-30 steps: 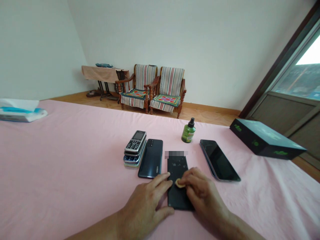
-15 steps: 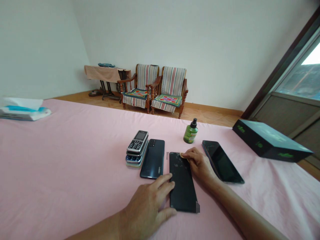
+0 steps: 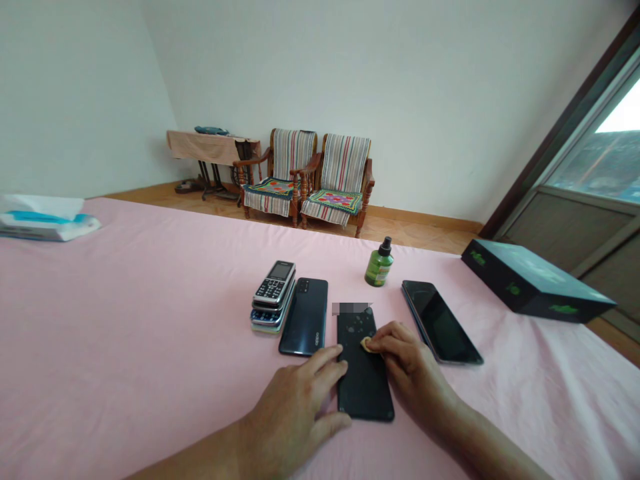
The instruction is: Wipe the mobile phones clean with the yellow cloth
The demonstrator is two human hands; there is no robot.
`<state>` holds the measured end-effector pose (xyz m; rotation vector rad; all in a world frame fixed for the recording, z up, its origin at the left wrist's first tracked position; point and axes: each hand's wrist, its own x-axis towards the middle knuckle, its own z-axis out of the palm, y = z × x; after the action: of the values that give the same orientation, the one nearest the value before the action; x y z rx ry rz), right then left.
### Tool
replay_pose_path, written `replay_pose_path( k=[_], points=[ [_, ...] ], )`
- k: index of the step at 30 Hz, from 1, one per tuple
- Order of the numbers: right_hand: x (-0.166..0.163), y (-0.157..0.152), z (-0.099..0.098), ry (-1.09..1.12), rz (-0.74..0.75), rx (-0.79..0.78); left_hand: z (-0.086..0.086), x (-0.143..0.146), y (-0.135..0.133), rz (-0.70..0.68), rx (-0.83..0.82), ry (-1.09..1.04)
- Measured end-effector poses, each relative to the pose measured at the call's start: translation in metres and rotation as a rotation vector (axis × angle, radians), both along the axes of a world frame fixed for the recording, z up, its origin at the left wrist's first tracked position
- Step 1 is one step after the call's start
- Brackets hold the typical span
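A black smartphone point(image 3: 364, 387) lies flat on the pink tablecloth point(image 3: 150, 320), specked with droplets at its far end. My left hand point(image 3: 295, 417) lies flat beside it, with fingers spread and touching the phone's left edge. My right hand point(image 3: 407, 370) pinches a small tan pad point(image 3: 366, 344) and presses it on the phone's upper half. A green spray bottle point(image 3: 379, 265) stands just beyond.
A dark phone point(image 3: 305, 317) and a stack of keypad phones point(image 3: 273, 293) lie to the left. More stacked smartphones point(image 3: 440, 320) lie to the right. A dark box point(image 3: 535, 280) sits far right, a tissue pack point(image 3: 43, 217) far left. Two striped chairs point(image 3: 310, 180) stand behind.
My right hand with the pad went up to the phone's far end, then slid back toward the middle. The left hand stayed against the phone's edge.
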<state>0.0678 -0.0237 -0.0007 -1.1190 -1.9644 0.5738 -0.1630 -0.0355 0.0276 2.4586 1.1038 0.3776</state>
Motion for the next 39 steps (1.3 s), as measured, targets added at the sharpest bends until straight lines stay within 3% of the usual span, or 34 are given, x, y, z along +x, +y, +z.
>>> replay_pose_path(
  k=[15,24,29,34,39],
  points=[
    [0.001,-0.056,0.001,-0.091,0.076,-0.058,-0.003,0.0,0.0,0.002,0.0,-0.033],
    [-0.005,-0.061,0.004,-0.122,0.066,-0.105,-0.009,-0.002,0.0,-0.001,0.021,-0.09],
    [-0.003,-0.061,0.002,-0.105,0.09,-0.007,-0.008,-0.002,0.001,0.001,0.028,-0.08],
    [0.0,-0.05,-0.001,0.045,-0.083,0.055,-0.004,0.0,-0.001,0.005,0.012,-0.038],
    [-0.003,-0.015,0.001,0.03,-0.23,0.083,0.0,0.0,-0.003,0.011,-0.002,-0.009]
  ],
)
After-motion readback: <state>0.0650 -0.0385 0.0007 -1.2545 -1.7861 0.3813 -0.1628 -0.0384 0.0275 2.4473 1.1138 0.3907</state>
